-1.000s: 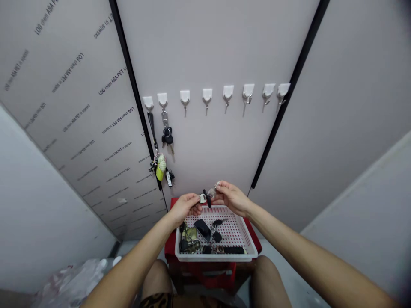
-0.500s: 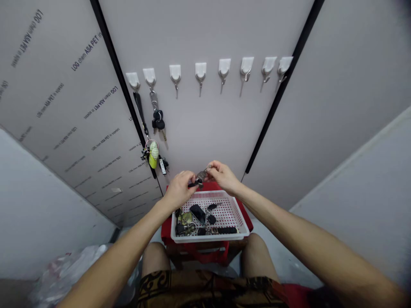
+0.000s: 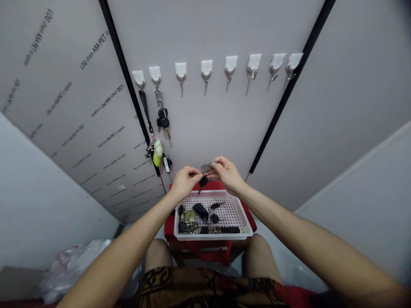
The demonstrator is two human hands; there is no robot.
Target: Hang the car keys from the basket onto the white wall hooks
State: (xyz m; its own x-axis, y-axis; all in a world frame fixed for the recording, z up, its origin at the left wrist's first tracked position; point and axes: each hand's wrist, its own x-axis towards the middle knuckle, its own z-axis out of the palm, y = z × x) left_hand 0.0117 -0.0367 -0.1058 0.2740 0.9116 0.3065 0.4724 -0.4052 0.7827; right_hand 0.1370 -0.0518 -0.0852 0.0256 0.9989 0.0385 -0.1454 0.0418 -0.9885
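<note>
Above the far rim of a white perforated basket (image 3: 213, 236), both my hands pinch one bunch of keys (image 3: 206, 168). My left hand (image 3: 186, 181) grips it from the left, fingertips closed near the ring. From the other side my right hand (image 3: 227, 173) holds the silver key by its blade. A black-headed key (image 3: 203, 181) dangles between the hands, its blade pointing down. Inside the basket lie more keys (image 3: 214, 218), a black glossy holder (image 3: 201, 212), a brass-coloured padlock-like piece (image 3: 189, 216) and a black strap (image 3: 230, 230).
White adhesive hooks (image 3: 206, 68) run in a row along the grey panel. The leftmost bears a black strap with keys and a yellow-green charm (image 3: 157, 153); black-headed keys (image 3: 163, 117) hang on the second. Beneath the basket is a red-covered stool (image 3: 252, 219). Plastic bags (image 3: 69, 269) lie lower left.
The key bunch has been turned: the silver key shows more plainly and the black-headed key now hangs down. My left fingers have shifted along it. The whole view has moved slightly.
</note>
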